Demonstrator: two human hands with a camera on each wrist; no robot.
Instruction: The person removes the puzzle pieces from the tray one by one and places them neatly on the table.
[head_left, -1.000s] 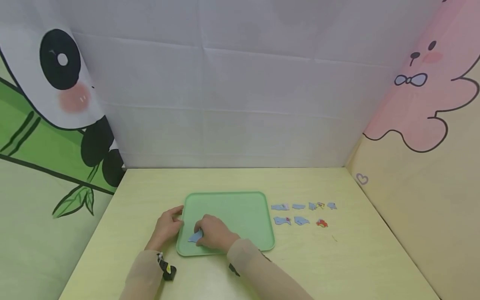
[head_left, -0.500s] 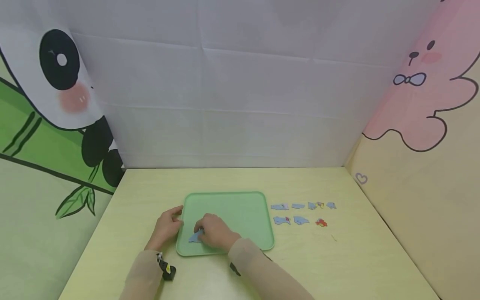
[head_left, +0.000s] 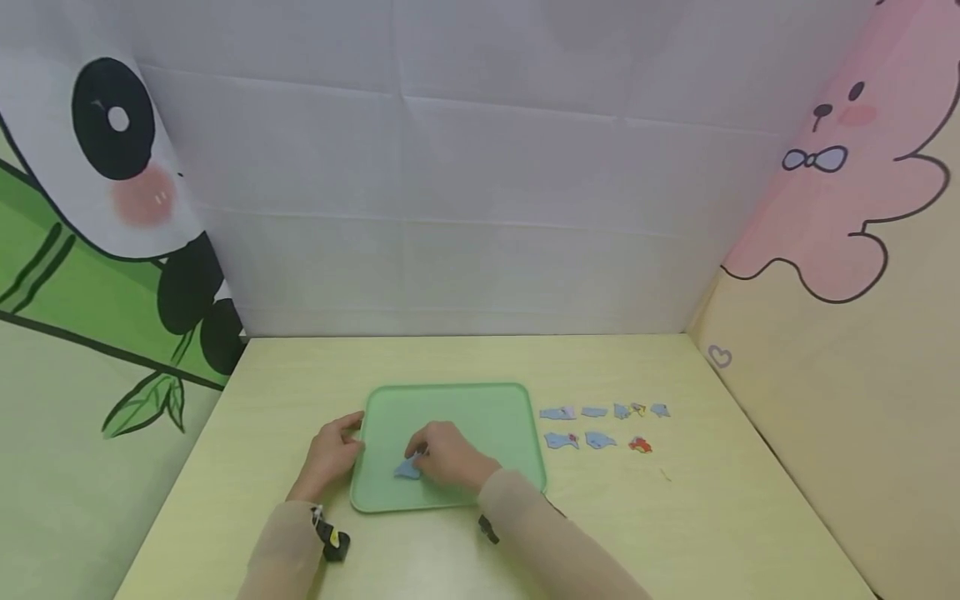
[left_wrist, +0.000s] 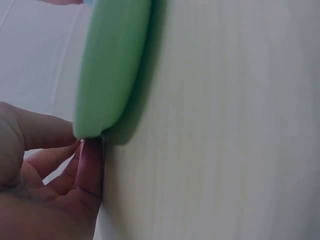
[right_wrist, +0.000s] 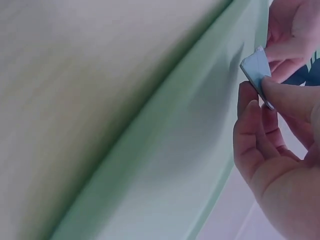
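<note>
A light green tray (head_left: 480, 417) lies on the pale table. Over its lower left part, my right hand (head_left: 452, 457) pinches a flat light-blue puzzle piece (head_left: 407, 468) between thumb and fingers. In the right wrist view the thumb presses one face of that piece (right_wrist: 256, 70), which is held tilted above the tray surface. My left hand (head_left: 333, 450) rests at the tray's left edge, thumb and fingers spread and touching the rim. The left wrist view shows those fingers (left_wrist: 90, 170) against the tray's corner (left_wrist: 102, 100).
Right of the tray, several blue puzzle pieces (head_left: 557, 413) lie in two rows, with a red one (head_left: 641, 445) near the end of the front row. A thin yellowish scrap (head_left: 666, 475) lies nearer. A white cloth wall (head_left: 465, 208) rises behind the table, with printed cloths at both sides.
My right hand has moved slightly right over the tray, carrying the blue puzzle piece away from the lower left corner. The left hand keeps its place at the rim.
</note>
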